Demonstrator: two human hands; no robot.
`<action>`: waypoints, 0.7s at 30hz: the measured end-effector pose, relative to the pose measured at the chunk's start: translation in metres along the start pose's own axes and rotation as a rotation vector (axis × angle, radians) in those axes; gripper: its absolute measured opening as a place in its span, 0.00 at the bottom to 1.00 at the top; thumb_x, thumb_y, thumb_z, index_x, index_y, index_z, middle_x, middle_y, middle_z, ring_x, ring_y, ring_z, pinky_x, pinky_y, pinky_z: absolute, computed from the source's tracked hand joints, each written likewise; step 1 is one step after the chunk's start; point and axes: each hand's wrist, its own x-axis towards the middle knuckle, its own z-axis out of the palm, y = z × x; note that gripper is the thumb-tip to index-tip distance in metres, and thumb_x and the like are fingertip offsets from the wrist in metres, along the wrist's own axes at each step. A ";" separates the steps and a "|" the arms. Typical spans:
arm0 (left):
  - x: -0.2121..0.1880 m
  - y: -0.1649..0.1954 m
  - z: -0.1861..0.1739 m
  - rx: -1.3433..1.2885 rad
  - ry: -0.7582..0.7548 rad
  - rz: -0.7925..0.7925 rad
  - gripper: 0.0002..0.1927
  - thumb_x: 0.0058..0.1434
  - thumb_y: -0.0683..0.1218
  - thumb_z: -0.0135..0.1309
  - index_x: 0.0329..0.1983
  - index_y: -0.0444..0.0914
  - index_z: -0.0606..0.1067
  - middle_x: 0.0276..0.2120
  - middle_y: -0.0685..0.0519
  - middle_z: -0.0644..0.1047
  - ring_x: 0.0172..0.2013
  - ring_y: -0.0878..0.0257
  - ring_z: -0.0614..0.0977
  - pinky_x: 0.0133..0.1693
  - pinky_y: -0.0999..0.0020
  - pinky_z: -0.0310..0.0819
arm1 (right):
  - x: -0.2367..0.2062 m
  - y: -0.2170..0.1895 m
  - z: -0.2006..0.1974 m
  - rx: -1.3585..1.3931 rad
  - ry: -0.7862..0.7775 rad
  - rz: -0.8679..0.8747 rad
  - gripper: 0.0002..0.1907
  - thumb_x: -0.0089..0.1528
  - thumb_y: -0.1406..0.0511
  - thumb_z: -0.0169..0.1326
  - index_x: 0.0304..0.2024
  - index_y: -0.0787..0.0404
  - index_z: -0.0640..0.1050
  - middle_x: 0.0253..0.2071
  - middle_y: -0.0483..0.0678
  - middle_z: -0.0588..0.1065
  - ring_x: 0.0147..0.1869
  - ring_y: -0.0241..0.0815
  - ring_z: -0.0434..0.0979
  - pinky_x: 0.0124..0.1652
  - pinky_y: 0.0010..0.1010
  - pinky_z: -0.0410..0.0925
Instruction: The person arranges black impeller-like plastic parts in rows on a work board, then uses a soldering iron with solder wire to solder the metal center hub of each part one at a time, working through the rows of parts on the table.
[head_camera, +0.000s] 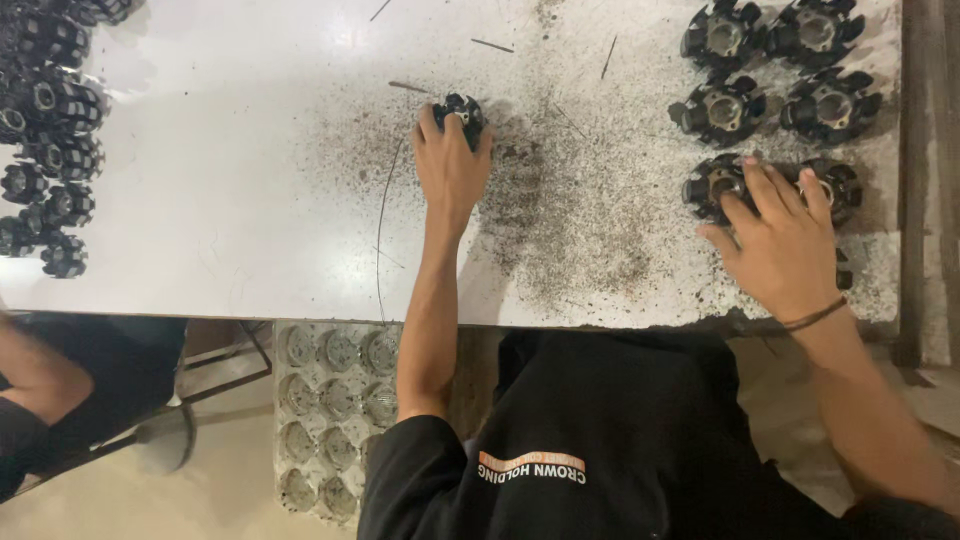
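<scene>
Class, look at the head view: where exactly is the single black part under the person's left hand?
The black part sits near the table's middle, under the left hand's fingertips, amid dark grit, left of the grouped parts.

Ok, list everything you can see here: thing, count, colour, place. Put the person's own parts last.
Table: one, white, fills the upper picture.
Dark grit: a scatter, black, mid-table.
Thin rods: a few, dark, near the far edge.
Toothed metal parts, right group: about six, black with grey centres, in rows.
Toothed metal parts, left pile: too many to count, black, at the left edge.
Moulded tray: one, grey, with round pockets, below the table.
Another person: partly seen, lower left.
Left hand: grips one black part mid-table.
Right hand: rests on the nearest right-hand parts.
</scene>
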 end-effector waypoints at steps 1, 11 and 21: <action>-0.003 0.002 -0.002 -0.087 0.006 0.009 0.21 0.61 0.54 0.66 0.44 0.32 0.78 0.62 0.28 0.68 0.59 0.33 0.71 0.58 0.40 0.68 | 0.002 0.003 0.004 0.011 -0.009 -0.008 0.21 0.64 0.52 0.61 0.52 0.58 0.83 0.70 0.54 0.72 0.72 0.48 0.71 0.75 0.45 0.56; -0.119 0.179 -0.018 -0.820 -0.491 0.841 0.26 0.48 0.55 0.69 0.41 0.33 0.77 0.59 0.39 0.72 0.58 0.41 0.75 0.58 0.51 0.74 | -0.021 0.000 -0.020 -0.133 -0.086 -0.041 0.22 0.59 0.63 0.60 0.57 0.58 0.82 0.70 0.50 0.73 0.73 0.44 0.72 0.75 0.40 0.57; -0.074 0.190 0.023 -0.529 -0.476 0.626 0.23 0.65 0.53 0.60 0.63 0.49 0.71 0.51 0.44 0.71 0.49 0.46 0.78 0.47 0.52 0.76 | -0.063 -0.030 -0.010 0.144 -0.069 0.136 0.21 0.58 0.53 0.63 0.44 0.62 0.84 0.60 0.56 0.74 0.62 0.52 0.73 0.71 0.47 0.58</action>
